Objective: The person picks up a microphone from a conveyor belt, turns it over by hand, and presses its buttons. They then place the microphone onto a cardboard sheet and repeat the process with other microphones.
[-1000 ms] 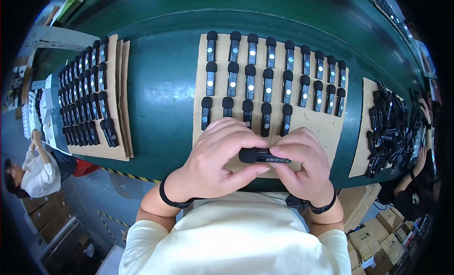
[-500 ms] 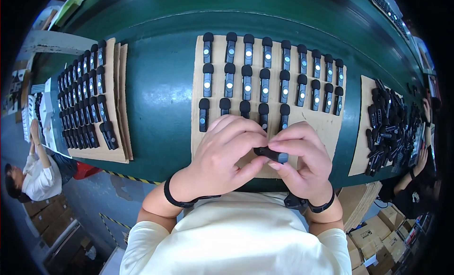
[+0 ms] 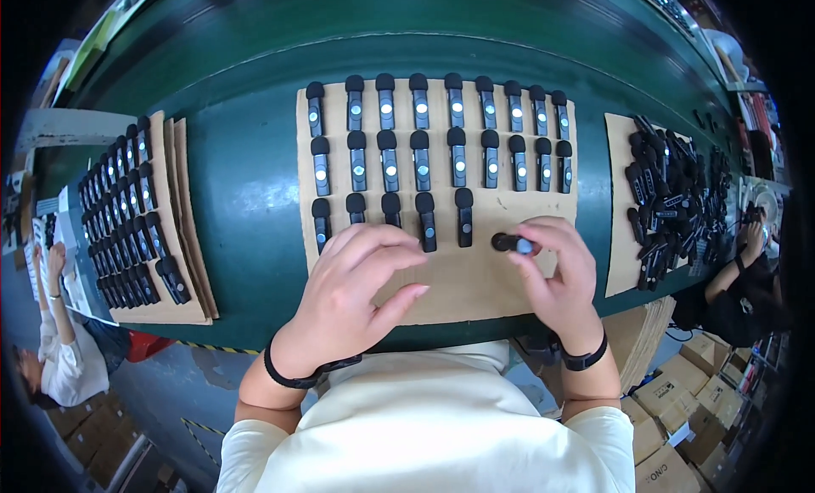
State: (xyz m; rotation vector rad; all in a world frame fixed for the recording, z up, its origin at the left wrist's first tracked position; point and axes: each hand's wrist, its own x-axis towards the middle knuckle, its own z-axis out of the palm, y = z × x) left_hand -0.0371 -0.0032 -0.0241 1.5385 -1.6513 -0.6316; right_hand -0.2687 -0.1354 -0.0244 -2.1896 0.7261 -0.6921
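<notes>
Between the thumb and fingers of my right hand [image 3: 556,268] is a small black wireless microphone [image 3: 508,243] with a dark foam tip, held over the right part of a cardboard sheet [image 3: 475,294]. My left hand [image 3: 361,281] is empty, thumb and fingers apart, above the sheet's lower left. It partly hides the front row of microphones. Three rows of such microphones lie on the sheet, foam tips pointing away from me, many with a pale round spot. The rightmost one of the front row [image 3: 463,217] lies left of my right hand.
On the left, stacked cardboard sheets [image 3: 191,238] carry more rows of microphones. A loose heap of black microphones [image 3: 666,196] covers another sheet at the right. People sit at both ends of the green table [image 3: 246,196]. Cardboard boxes [image 3: 671,395] stand on the floor at lower right.
My left hand has let go of the microphone and moved left, opening. My right hand keeps hold of it, now apart from the left. The whole view has shifted slightly.
</notes>
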